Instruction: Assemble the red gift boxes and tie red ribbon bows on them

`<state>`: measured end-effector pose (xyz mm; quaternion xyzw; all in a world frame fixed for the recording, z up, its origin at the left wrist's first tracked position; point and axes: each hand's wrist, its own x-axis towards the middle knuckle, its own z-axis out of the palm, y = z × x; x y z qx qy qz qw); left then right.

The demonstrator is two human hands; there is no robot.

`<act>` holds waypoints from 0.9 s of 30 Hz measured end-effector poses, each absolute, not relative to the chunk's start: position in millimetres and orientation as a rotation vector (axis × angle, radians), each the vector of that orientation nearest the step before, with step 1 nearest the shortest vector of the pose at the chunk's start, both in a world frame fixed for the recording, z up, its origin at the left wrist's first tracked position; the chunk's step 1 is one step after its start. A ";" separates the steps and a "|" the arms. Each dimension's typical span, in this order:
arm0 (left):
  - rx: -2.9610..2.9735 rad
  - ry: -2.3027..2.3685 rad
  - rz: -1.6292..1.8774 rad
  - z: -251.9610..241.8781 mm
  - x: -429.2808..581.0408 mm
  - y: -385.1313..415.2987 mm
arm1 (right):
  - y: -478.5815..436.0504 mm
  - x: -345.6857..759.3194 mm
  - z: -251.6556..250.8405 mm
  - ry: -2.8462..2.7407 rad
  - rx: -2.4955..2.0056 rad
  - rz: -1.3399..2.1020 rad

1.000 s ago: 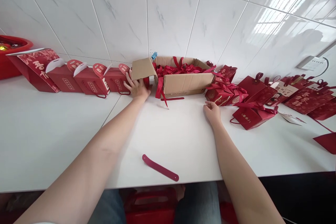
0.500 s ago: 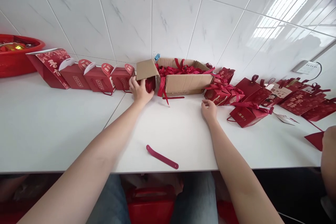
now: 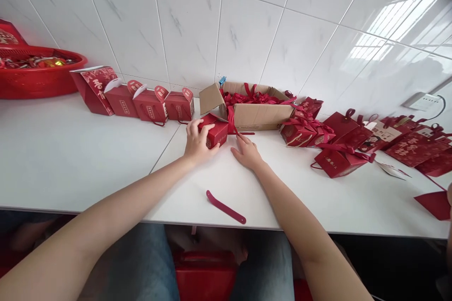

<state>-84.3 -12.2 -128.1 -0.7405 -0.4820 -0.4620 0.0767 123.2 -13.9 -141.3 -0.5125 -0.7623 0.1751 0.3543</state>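
My left hand grips a small red gift box on the white table, just in front of the open flap of a cardboard box full of red ribbons. My right hand lies beside the gift box on its right, fingers stretched out toward a red ribbon that hangs down from the cardboard box. A loose red strap lies on the table near the front edge, between my forearms.
A row of red gift boxes stands along the tiled wall at the left, beyond it a red basket. Several more red boxes with ribbons crowd the right side. A wall socket is at far right.
My left hand has pulled the small red box out from under the cardboard flap toward me. My right hand has moved left to it. The view has shifted left.
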 end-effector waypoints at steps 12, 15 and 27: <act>-2.327 -1.365 -1.452 -121.5 -92.8 -5.4 | -53.9 173.8 -94.1 -1.956 -0.595 1.936; -2.331 -1.392 -1.429 -121.5 -93.1 -4.5 | -67.0 151.2 -88.4 -2.139 -0.419 2.444; -2.361 -1.414 -1.432 -119.6 -92.6 -6.6 | -89.4 115.0 -81.6 -2.299 0.608 2.717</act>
